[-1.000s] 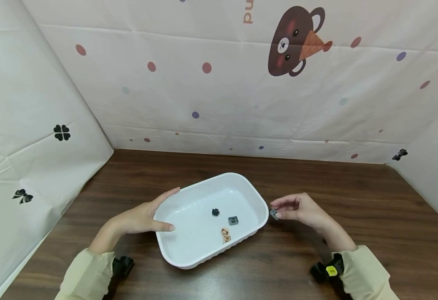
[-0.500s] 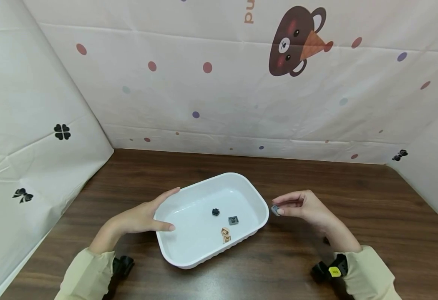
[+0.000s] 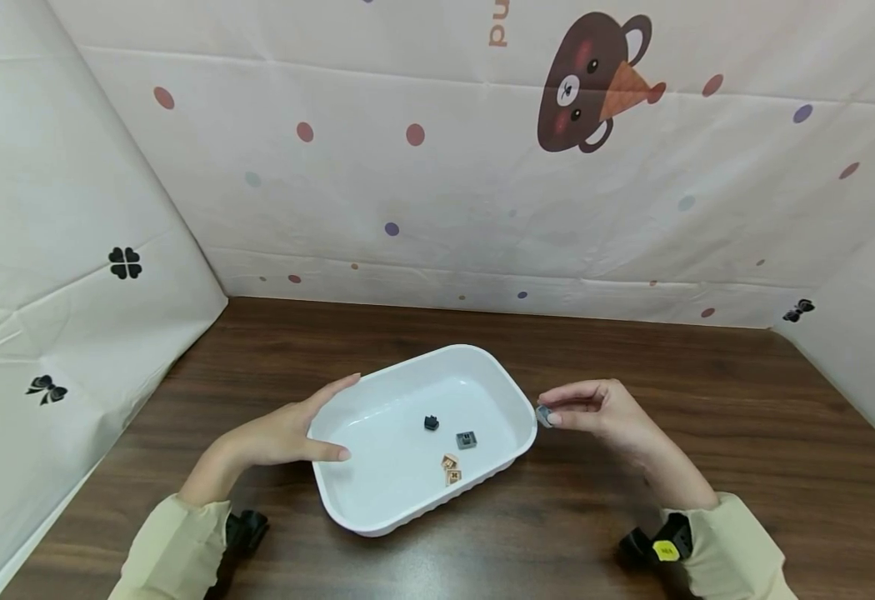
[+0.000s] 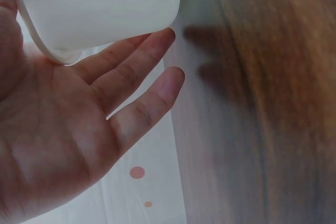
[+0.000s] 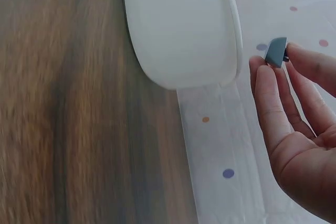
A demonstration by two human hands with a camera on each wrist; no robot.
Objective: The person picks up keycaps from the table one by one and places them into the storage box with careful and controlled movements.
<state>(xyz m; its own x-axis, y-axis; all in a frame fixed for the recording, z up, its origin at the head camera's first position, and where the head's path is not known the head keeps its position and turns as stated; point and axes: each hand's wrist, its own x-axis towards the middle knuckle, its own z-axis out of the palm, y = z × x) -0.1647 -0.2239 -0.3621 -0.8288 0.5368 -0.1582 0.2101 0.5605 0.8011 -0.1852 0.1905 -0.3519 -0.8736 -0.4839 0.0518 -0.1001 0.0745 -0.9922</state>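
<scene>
My left hand (image 3: 280, 433) holds the left end of a white plastic tray (image 3: 392, 500), thumb over the rim and fingers along the outside wall. In the left wrist view those fingers stretch under the tray's corner. Just off the tray's right end, my right hand (image 3: 606, 410) pinches a grey-blue keycap (image 3: 545, 417) between thumb and fingertips. The right wrist view shows this keycap (image 5: 276, 52) side-on, a small dark part facing the thumb. On the tray floor lie a grey keycap (image 3: 466, 440), a small black piece (image 3: 431, 423) and two tan pieces (image 3: 452, 477).
The tray stands on a dark wood table (image 3: 527, 533). Behind it rises a white sheet (image 3: 332, 192) with dots and a printed bear, and another white sheet (image 3: 55, 333) stands at the left. Each wrist wears a black camera band (image 3: 666, 542).
My right hand has lifted a little, then shifted slightly left toward the tray's rim, the keycap tilting in its fingers. The left hand and the tray have stayed put.
</scene>
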